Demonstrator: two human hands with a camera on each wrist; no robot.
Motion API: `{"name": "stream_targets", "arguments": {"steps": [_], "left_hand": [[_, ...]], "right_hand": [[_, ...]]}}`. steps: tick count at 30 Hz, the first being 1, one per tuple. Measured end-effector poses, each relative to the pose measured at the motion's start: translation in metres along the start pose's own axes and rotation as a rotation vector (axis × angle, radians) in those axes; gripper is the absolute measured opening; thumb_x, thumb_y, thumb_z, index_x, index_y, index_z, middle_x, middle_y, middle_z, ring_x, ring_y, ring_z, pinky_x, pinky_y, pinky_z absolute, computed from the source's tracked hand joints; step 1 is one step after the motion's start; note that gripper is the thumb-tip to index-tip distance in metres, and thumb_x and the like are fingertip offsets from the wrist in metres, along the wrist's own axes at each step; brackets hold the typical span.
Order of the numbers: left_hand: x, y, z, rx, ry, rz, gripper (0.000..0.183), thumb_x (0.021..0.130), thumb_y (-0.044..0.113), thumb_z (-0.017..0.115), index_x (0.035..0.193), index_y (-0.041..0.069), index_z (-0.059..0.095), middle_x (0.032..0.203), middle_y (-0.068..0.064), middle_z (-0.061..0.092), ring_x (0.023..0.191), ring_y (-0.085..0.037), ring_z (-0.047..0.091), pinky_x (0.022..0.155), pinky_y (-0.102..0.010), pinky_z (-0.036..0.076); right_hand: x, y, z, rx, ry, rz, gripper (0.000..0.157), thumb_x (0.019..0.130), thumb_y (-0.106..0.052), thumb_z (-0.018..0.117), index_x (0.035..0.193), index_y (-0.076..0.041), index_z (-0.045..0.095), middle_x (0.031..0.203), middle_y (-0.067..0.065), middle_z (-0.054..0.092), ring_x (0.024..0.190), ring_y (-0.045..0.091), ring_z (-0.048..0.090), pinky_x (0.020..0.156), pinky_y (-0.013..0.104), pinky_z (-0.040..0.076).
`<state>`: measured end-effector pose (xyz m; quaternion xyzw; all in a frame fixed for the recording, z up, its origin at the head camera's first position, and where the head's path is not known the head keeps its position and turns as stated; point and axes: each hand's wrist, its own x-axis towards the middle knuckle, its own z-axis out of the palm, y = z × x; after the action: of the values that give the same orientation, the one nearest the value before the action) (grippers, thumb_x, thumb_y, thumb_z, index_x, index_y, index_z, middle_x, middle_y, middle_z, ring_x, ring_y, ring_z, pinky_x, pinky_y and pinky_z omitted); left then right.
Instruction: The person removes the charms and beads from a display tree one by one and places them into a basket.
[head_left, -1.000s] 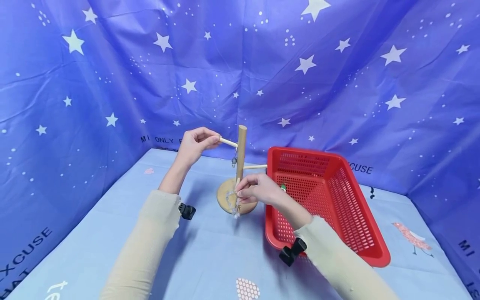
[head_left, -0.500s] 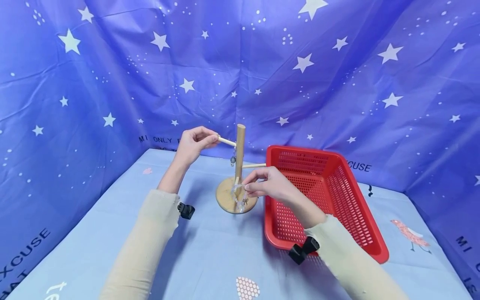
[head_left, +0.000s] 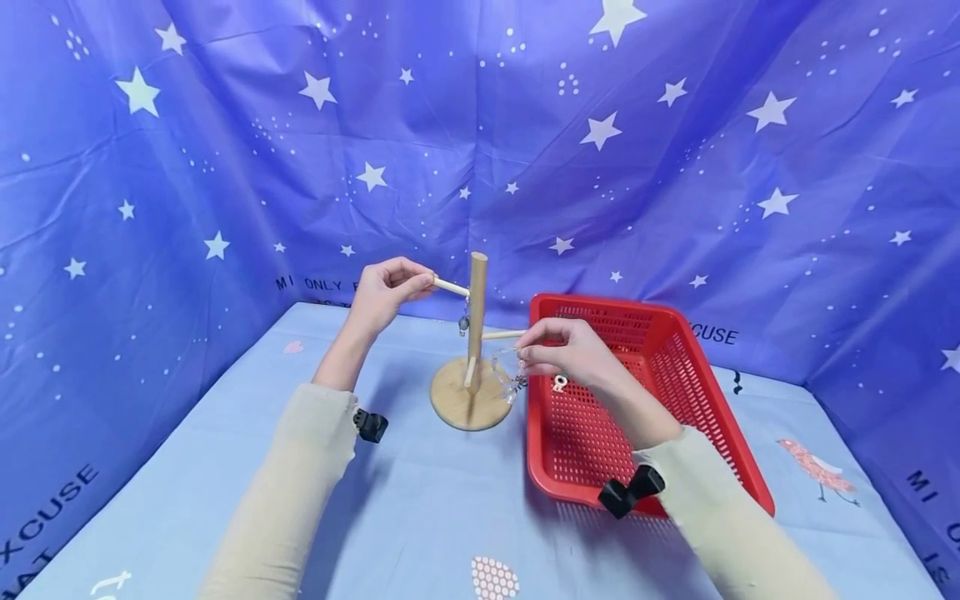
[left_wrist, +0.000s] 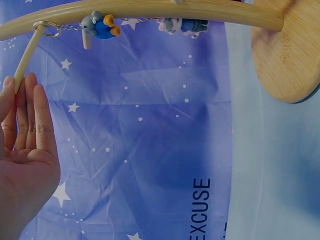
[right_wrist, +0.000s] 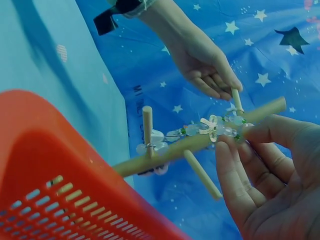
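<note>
My left hand pinches the upper left peg of a wooden stand. From this peg hangs a keychain with a small grey and blue animal figure, its ring against the post in the left wrist view. A second figure, pink and grey, dangles farther down the post. Between thumb and fingers, my right hand holds a bracelet of clear beads, just right of the post over the round base. A metal bow-like charm shows on it in the right wrist view.
A red perforated basket stands right of the stand, beneath my right forearm. A small white item shows beside my right hand, whether inside the basket I cannot tell. Blue star-print cloth hangs behind the table.
My right hand has moved right and slightly up with the bracelet, away from the lower front peg. My left hand keeps its place on the upper peg.
</note>
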<state>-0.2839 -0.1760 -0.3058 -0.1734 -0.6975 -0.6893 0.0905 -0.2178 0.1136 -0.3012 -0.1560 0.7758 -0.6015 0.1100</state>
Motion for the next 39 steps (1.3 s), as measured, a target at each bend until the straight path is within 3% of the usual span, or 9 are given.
{"name": "stream_targets", "arguments": {"steps": [7,15,23,31,39], "left_hand": [[-0.001,0.0,0.001,-0.004,0.006,0.007,0.005,0.095,0.003,0.065,0.093,0.007,0.068,0.082,0.013,0.074,0.079,-0.004,0.073,0.081,-0.024,0.064],[-0.001,0.0,0.001,-0.005,0.013,0.008,0.011,0.095,0.003,0.065,0.089,0.012,0.069,0.082,0.013,0.074,0.079,-0.003,0.073,0.08,-0.023,0.064],[-0.002,0.0,0.0,-0.001,0.012,0.008,0.009,0.095,0.003,0.065,0.091,0.01,0.068,0.082,0.013,0.074,0.079,-0.004,0.073,0.082,-0.024,0.064],[-0.001,0.0,0.002,-0.012,0.003,0.008,0.011,0.095,0.002,0.065,0.09,0.011,0.068,0.082,0.013,0.074,0.079,-0.004,0.073,0.081,-0.024,0.064],[-0.001,-0.001,0.003,-0.014,0.001,0.01,0.01,0.095,0.002,0.065,0.09,0.01,0.069,0.082,0.012,0.074,0.08,-0.004,0.073,0.082,-0.024,0.064]], "right_hand": [[0.002,0.005,-0.014,0.023,0.072,-0.007,0.017,0.093,-0.001,0.062,0.106,0.01,0.064,0.082,-0.003,0.069,0.074,0.007,0.07,0.075,0.025,0.065],[0.0,0.008,-0.032,0.041,0.17,-0.012,0.013,0.095,-0.003,0.061,0.105,0.005,0.064,0.08,-0.006,0.069,0.073,0.005,0.07,0.076,0.024,0.065],[0.003,0.017,-0.049,0.058,0.247,0.007,0.006,0.095,-0.003,0.06,0.098,-0.004,0.065,0.08,-0.008,0.069,0.073,0.004,0.07,0.075,0.022,0.065],[0.006,0.032,-0.06,0.034,0.291,0.016,0.008,0.095,-0.001,0.058,0.101,0.002,0.062,0.077,-0.009,0.069,0.072,0.004,0.069,0.074,0.02,0.064],[0.016,0.054,-0.072,-0.029,0.353,0.042,0.021,0.096,-0.003,0.059,0.111,0.012,0.06,0.076,-0.011,0.069,0.072,0.001,0.068,0.073,0.017,0.063]]}}
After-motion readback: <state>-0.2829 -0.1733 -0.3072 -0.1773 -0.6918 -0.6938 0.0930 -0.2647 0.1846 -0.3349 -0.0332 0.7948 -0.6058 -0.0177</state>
